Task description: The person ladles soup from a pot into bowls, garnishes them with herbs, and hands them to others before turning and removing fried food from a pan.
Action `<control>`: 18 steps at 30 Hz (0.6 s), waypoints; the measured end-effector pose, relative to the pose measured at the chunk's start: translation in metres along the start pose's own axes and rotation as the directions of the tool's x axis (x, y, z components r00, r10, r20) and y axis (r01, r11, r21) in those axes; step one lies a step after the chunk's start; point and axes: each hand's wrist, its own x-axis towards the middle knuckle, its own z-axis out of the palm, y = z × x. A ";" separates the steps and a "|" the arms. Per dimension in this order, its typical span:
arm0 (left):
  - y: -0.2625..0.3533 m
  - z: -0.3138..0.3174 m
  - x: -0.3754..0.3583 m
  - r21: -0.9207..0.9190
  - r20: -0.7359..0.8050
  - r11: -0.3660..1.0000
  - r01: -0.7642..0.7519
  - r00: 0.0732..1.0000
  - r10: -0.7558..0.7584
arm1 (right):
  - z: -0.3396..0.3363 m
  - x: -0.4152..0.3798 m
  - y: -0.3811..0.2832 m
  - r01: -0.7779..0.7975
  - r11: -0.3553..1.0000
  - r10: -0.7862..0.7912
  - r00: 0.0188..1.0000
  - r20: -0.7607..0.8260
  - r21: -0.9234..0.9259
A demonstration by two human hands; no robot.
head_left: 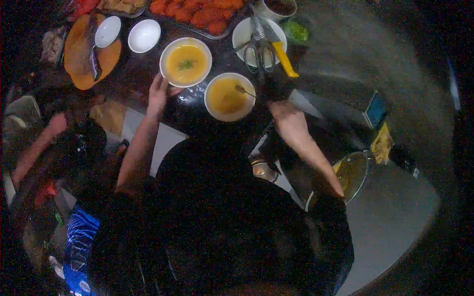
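My left hand (158,96) grips the lower left rim of a white bowl (185,61) of yellow-orange soup, with chopped green herbs in its middle. A second white bowl (228,103) of similar soup stands beside it, nearer to me. Over this second bowl is the dark bowl of a spoon (240,89). The spoon's handle runs right toward my right hand (287,116), whose fingers are closed and partly blurred. The handle's far end is lost in shadow at my fingers.
Two small white bowls (144,36) and an orange board (79,54) with a knife (94,63) lie left. Behind is a tray of orange-red food (202,15). A plate (242,37) carries scissors and a yellow-handled knife (286,59). Another person's hand (57,123) shows far left.
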 end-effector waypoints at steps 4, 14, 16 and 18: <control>0.023 0.008 -0.009 0.164 0.033 0.986 -0.018 0.999 0.012 | -0.035 0.043 0.019 -0.184 0.979 0.160 0.962 -0.219 -0.091; -0.006 -0.009 0.008 -0.109 0.075 0.993 0.047 0.996 -0.039 | -0.021 0.199 0.127 -0.460 0.880 0.421 0.872 -0.249 -0.122; 0.002 -0.006 0.004 -0.083 0.079 0.995 0.057 0.996 -0.050 | -0.022 0.199 0.129 -0.476 0.869 0.449 0.873 -0.189 -0.134; 0.008 -0.002 -0.001 -0.033 0.088 0.996 0.081 0.993 -0.077 | -0.028 0.190 0.137 -0.537 0.827 0.562 0.783 -0.267 0.168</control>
